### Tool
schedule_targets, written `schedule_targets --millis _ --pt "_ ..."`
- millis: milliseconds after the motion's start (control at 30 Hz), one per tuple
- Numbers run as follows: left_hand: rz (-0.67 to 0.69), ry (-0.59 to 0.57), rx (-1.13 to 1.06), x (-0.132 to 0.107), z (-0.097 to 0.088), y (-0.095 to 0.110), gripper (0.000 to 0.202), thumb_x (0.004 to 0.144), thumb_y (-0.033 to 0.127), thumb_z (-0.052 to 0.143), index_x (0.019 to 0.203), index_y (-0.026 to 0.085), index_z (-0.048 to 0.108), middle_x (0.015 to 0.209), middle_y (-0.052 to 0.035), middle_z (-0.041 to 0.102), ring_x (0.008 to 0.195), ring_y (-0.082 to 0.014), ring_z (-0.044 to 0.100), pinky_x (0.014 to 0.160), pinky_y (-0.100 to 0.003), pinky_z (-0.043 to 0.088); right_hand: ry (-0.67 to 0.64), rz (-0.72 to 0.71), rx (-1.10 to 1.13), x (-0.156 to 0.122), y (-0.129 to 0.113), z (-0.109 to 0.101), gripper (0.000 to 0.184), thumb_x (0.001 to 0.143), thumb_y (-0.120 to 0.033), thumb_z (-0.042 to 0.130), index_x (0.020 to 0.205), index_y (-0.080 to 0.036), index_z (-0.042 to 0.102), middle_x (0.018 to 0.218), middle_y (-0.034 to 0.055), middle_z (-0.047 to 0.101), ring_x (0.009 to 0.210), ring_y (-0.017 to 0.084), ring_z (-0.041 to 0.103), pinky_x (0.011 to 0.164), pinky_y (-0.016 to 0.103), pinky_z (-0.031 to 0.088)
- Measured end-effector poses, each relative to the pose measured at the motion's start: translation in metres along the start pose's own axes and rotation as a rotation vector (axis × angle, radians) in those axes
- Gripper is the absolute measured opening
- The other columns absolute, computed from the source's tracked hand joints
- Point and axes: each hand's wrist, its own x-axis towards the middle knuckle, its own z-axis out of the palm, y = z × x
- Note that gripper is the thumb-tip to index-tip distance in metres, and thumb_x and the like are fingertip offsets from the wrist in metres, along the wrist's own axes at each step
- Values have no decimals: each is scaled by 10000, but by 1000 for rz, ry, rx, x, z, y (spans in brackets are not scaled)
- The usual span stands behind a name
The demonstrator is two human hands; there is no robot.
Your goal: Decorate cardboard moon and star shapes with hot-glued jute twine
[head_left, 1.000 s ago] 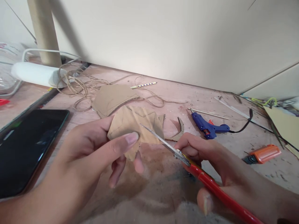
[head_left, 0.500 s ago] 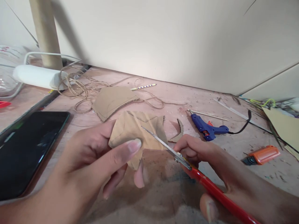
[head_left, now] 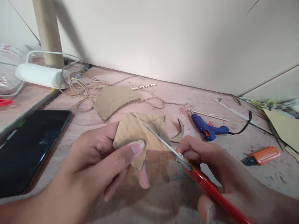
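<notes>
My left hand (head_left: 93,165) is closed on a piece of brown cardboard (head_left: 137,132), thumb on top and fingers beneath, and holds it above the table. My right hand (head_left: 217,174) grips red-handled scissors (head_left: 198,179). Their metal blades (head_left: 161,141) lie across the cardboard's right side. A curved cardboard offcut (head_left: 178,132) lies on the table just beyond the blades.
A second cardboard piece (head_left: 112,98) lies among loose twine (head_left: 79,87). A black phone (head_left: 25,146) is at the left. A blue glue gun (head_left: 206,127), an orange cutter (head_left: 263,155), a dotted pencil (head_left: 143,87) and a white tube (head_left: 39,74) lie on the pink worktop (head_left: 233,137).
The cardboard and both hands have shifted slightly right and down. The scissor blades have moved a little further along the cardboard.
</notes>
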Motion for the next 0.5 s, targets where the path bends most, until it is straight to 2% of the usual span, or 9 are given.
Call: schedule_targets --millis 67,167,267,333,500 --pt "-10 -8 4 2 0 1 489 1183 576 916 803 274 976 581 29 690 392 -58 420 399 -202 271 4 -4 14 0 0 1 528 813 -390 1184 1153 -291 792 905 -37 735 760 180 621 631 256 522" --pt "-45 -12 18 6 3 9 520 1150 632 926 792 258 966 691 -16 833 389 -68 460 394 -204 323 5 10 23 2 -5 2 544 835 -481 1197 1132 -293 782 830 -43 720 713 178 605 603 259 508" --pt "-91 -34 24 9 7 15 605 1095 724 970 738 238 930 526 15 657 370 -79 409 371 -203 268 3 -11 -27 6 -13 2 490 895 -546 1150 1136 -290 810 890 3 781 801 224 712 701 295 604" --pt "-99 -54 39 8 9 15 646 1080 760 980 724 225 916 465 41 529 367 -80 372 362 -201 227 -8 -57 -58 7 -15 1 479 907 -566 1126 1170 -293 832 923 14 793 819 232 721 714 301 619" --pt "-132 -31 -5 4 7 9 576 1081 678 983 752 211 913 575 29 608 431 -76 401 389 -174 268 -87 -45 -38 4 -11 -3 440 924 -496 1100 1139 -287 778 889 -10 784 743 192 657 631 261 560"
